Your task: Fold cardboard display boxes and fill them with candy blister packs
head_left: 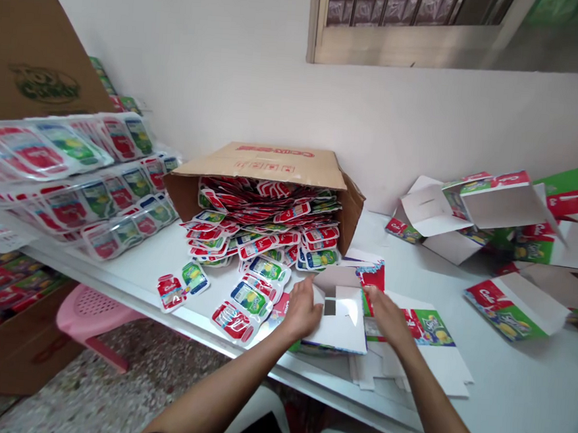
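A small printed display carton, white inside with red and green outside, stands partly folded at the table's front edge. My left hand closes round its left wall, thumb on the inner side. On the opposite side my right hand grips the right wall near a red printed flap; some of its fingertips are hidden. Beneath and to the right lie flat carton blanks. Just left of my left hand is a strip of red and green candy sachets.
An open brown box spills many sachets toward me. Plastic-wrapped sachet strips are stacked at left, near a pink stool. Several part-folded cartons crowd the right side. Two loose sachets lie near the front edge.
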A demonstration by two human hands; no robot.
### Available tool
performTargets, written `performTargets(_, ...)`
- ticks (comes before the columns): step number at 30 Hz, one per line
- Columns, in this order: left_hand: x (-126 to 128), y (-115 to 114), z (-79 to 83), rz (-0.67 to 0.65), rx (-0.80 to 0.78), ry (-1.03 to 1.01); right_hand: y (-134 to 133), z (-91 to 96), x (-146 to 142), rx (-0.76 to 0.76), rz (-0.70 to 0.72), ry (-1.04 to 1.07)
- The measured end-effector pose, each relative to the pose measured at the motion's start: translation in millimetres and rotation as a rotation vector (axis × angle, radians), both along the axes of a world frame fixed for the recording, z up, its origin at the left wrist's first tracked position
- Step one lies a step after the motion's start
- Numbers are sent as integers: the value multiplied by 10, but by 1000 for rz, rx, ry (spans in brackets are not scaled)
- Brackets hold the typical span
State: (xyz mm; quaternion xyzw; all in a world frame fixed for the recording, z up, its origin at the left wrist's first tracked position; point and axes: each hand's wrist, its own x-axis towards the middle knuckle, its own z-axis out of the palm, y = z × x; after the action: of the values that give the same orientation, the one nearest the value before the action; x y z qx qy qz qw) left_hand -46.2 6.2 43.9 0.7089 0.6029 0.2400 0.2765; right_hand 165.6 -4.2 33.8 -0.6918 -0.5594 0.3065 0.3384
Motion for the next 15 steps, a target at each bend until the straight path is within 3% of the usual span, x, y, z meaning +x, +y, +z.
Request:
performTargets(2,-10,-5,-27,-31,8,0,218,170,87,30,-44,153)
performTargets(3,-10,-1,-44,-38,15,-14,318,248,100,43,2,208)
performTargets(7,-46,31,-118,-26,-10,-210,485,394,-26,-80,528,166)
performTargets(9,-101,-4,-162,-12,-43,-291,420,352,-118,-84,659,-5)
performTargets(15,-197,-492,-311,102,-13,-504,159,182,-248,75,601,-447)
